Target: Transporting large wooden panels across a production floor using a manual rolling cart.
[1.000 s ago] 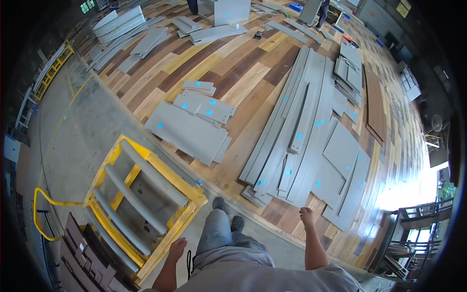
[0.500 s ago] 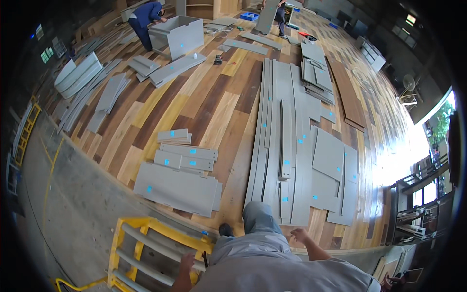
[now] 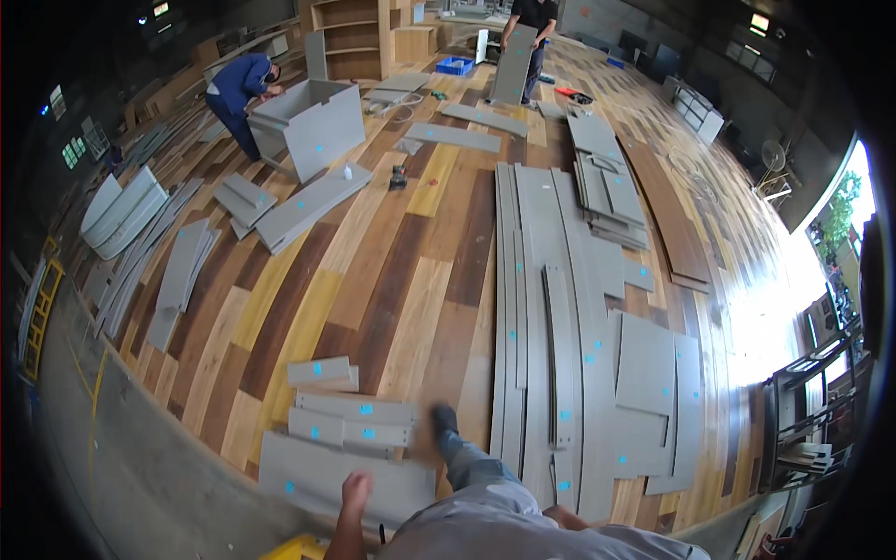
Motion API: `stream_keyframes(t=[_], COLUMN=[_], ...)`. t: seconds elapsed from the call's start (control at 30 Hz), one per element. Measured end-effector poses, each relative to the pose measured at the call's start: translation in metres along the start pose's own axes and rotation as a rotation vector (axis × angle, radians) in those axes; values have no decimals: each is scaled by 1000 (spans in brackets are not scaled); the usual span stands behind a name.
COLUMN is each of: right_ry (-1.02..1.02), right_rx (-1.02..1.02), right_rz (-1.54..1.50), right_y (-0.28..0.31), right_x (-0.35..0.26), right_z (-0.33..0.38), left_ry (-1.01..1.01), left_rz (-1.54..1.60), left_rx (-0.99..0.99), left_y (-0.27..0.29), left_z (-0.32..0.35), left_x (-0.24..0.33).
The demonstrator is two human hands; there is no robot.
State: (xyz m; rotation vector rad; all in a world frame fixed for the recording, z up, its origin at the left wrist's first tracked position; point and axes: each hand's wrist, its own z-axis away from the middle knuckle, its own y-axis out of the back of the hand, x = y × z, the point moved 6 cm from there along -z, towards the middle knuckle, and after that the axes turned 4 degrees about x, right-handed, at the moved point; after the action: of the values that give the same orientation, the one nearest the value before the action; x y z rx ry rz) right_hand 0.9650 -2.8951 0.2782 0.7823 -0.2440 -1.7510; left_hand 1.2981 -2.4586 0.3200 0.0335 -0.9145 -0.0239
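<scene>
My left hand (image 3: 357,490) swings at my left side, its fingers curled in, with nothing visible in it. It hangs above a wide grey panel (image 3: 345,471) on the floor, apart from it. Only a bit of skin of my right hand (image 3: 564,517) shows beside my shirt; its fingers are hidden. Right of my legs lie long grey boards (image 3: 504,308) in a row, with a narrow grey rail (image 3: 558,355) on top. Several short grey boards (image 3: 322,371) with blue stickers lie to the left.
A person in blue (image 3: 238,93) bends over a grey cabinet box (image 3: 331,131). Another person in black (image 3: 534,14) holds a grey panel (image 3: 512,70) upright. A cordless drill (image 3: 399,177) lies mid-floor. Brown boards (image 3: 663,210) and a yellow frame (image 3: 297,549) are also near.
I have stepped forward onto the wooden floor between the panel stacks, with one foot ahead. The yellow roller frame has dropped mostly out of view. My right hand has moved back behind my shirt.
</scene>
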Motion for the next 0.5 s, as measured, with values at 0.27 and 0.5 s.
stream_keyframes(t=[0.27,0.5], right_ry=[-405,-155], right_rx=[702,781], right_rz=[-949,-991], right_y=[476,756], right_x=[24,-70], right_z=[-143,-277], left_ry=[256,362], left_rz=[467,339], left_rx=[-32,41], left_y=[41,21], left_z=[-104,-171], left_x=[1,68])
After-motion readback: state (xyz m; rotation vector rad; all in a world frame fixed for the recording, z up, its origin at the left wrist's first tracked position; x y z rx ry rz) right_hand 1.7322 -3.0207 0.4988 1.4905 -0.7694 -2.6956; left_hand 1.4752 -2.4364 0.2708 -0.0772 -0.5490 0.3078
